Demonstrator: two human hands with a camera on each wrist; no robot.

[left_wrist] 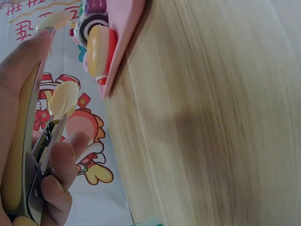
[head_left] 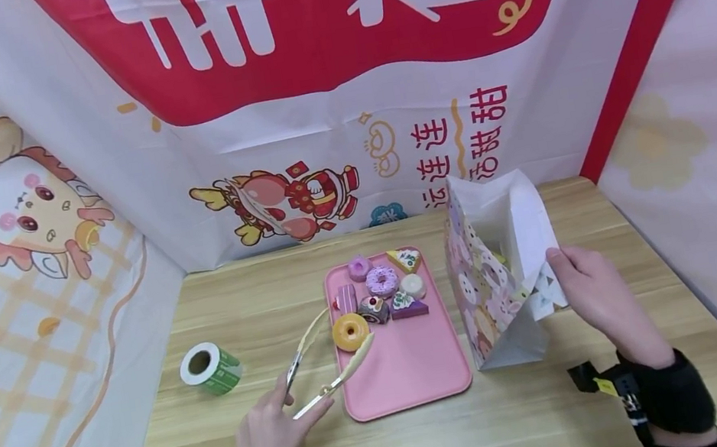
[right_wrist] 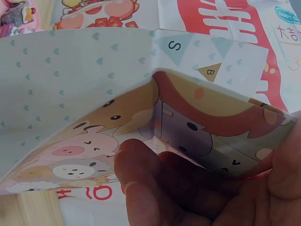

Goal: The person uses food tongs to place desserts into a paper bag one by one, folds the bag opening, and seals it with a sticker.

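My left hand (head_left: 268, 438) holds a pair of tongs (head_left: 354, 366) with cream-coloured tips, their arms spread apart. The tips stand on either side of a yellow toy donut (head_left: 342, 341) at the left edge of a pink tray (head_left: 409, 374). Around that donut lie a striped pink cake piece, a dark roll, a lilac donut (head_left: 374, 291) and cake slices (head_left: 409, 311). My right hand (head_left: 601, 291) grips the right side of the rim of a printed paper bag (head_left: 482, 305), which stands upright with its top open. Something yellow-green shows inside it; the rest is hidden.
A roll of green labels (head_left: 221, 375) lies on the wooden table (head_left: 257, 292), left of the tray. The bag stands close to the tray's right edge. Printed cloth walls (head_left: 330, 127) rise at the back and both sides.
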